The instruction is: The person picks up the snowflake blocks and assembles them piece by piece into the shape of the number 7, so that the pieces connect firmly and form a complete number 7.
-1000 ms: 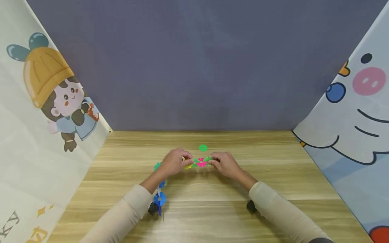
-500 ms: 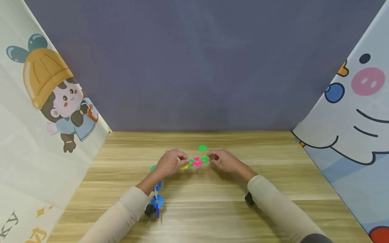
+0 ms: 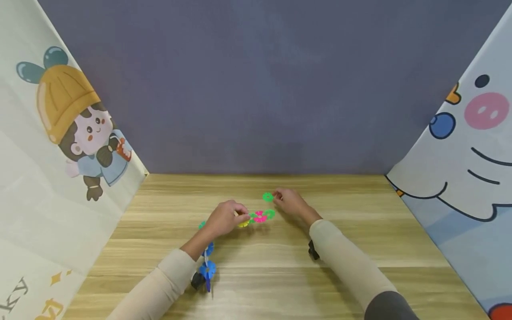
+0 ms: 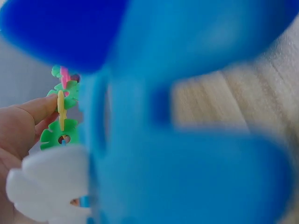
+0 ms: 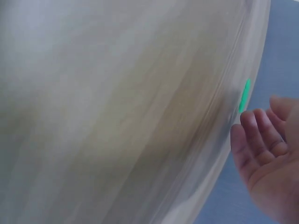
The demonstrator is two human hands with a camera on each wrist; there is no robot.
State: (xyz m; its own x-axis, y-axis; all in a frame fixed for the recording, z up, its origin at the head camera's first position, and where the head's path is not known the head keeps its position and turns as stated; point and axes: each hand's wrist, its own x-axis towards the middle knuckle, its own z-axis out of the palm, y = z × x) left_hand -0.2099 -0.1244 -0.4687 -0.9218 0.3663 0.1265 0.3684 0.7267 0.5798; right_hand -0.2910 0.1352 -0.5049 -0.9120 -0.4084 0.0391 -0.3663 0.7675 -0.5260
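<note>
My left hand (image 3: pixel 224 218) pinches the yellow interlocking snowflake disc (image 3: pixel 243 224) in a chain of slotted plastic discs. From there a pink disc (image 3: pixel 260 216) and a green end disc (image 3: pixel 270 214) stretch to the right. Toward me the chain runs under the left forearm to a blue disc (image 3: pixel 207 269). The left wrist view shows a white disc (image 4: pixel 49 182) and a large blurred blue disc (image 4: pixel 224 172) close to the camera. My right hand (image 3: pixel 291 202) is beside a loose green disc (image 3: pixel 267 197), its fingers loosely bent and holding nothing.
The wooden table (image 3: pixel 352 213) reaches back to a dark grey-blue panel (image 3: pixel 256 89). Printed cartoon panels stand at the left (image 3: pixel 32 178) and right (image 3: pixel 472 178). Black wrist devices (image 3: pixel 314 251) hang under the sleeves.
My right hand has let go of the chain's green end disc and moved back to the loose green disc. My left hand stays on the yellow disc; the chain shifted slightly left.
</note>
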